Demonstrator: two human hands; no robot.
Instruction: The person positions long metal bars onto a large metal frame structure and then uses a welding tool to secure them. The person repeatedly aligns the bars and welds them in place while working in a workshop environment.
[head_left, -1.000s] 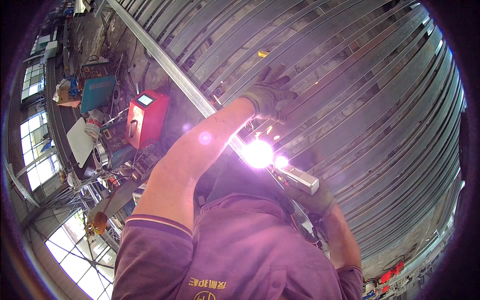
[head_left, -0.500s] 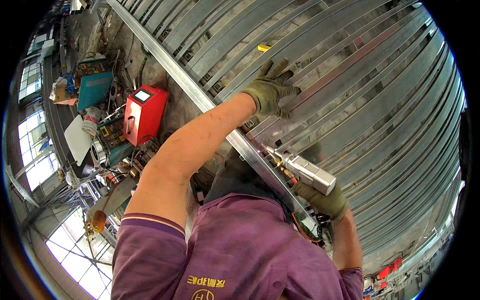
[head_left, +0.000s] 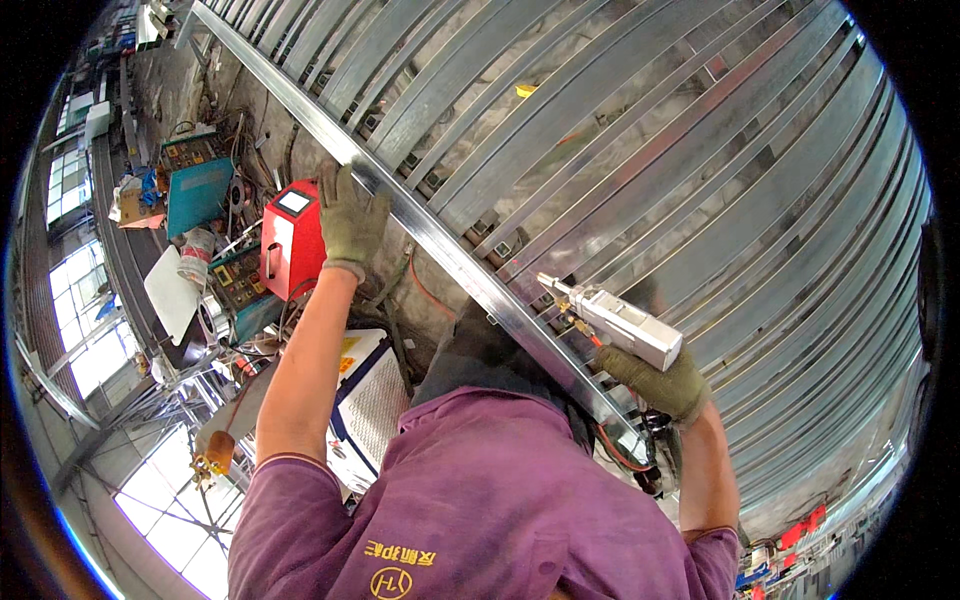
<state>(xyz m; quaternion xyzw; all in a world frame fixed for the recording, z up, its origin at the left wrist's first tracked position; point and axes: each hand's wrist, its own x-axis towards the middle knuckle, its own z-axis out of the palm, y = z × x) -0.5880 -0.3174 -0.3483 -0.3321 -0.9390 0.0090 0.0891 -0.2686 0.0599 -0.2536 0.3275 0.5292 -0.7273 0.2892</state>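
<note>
My right hand [head_left: 660,385], in an olive work glove, is closed around the grip of a boxy silver welding gun [head_left: 628,325]. The gun's narrow copper-coloured tip points up and left, over the metal slats [head_left: 560,255] close to the long rail. My left hand [head_left: 352,225], gloved the same way, is at the left side of the long metal rail [head_left: 450,242]. Its fingers are stretched out toward the rail's edge; whether they touch it I cannot tell. Nothing shows in that hand. The gun's grip is mostly hidden by my right glove.
Beyond my left hand stands a red machine [head_left: 290,235] with a small screen. Nearer me is a white cabinet [head_left: 365,410] with a perforated side. Teal equipment boxes [head_left: 195,185] and cables lie farther left. A small yellow object [head_left: 526,91] shows among the slats.
My left hand has moved left from above the slats to the long rail's outer side. The welding gun has shifted slightly right in my right hand. The white cabinet has come into view.
</note>
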